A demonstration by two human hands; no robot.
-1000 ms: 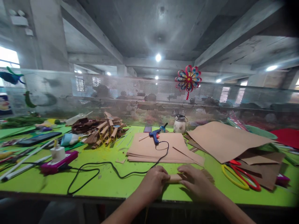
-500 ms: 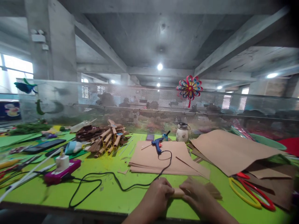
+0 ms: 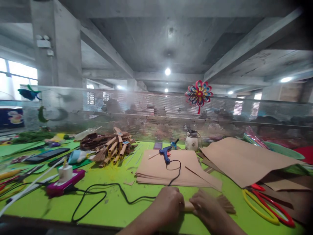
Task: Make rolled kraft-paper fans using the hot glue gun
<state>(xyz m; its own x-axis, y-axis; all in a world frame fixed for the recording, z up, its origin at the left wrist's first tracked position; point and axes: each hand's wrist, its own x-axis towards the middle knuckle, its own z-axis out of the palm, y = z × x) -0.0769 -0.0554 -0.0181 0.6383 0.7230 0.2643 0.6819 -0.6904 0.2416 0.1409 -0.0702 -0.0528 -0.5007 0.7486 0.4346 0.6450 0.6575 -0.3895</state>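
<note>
Low at the table's front, my left hand (image 3: 170, 203) is closed around the left end of a brown paper roll (image 3: 188, 206). My right hand (image 3: 206, 205) grips the same roll farther right, its fingers bent over the top. A short piece of the roll shows between the hands, lying almost level. Past my right hand fans out a fringed strip end (image 3: 226, 204), which seems to belong to the roll. Beyond the hands, a stack of brown paper sheets (image 3: 156, 163) carries a blue glue gun (image 3: 166, 154) with a black cord.
Red-and-yellow scissors (image 3: 271, 209) lie right, beside a large brown sheet (image 3: 244, 156). A purple power strip (image 3: 77, 178) sits left. Finished-looking paper bundles (image 3: 113, 148) are piled at back left. A white jug (image 3: 192, 141) stands behind the stack, before a perforated screen (image 3: 146, 117).
The fringed end reaches slightly farther right and down. My left hand looks more turned over the roll. The whole view has shifted a little.
</note>
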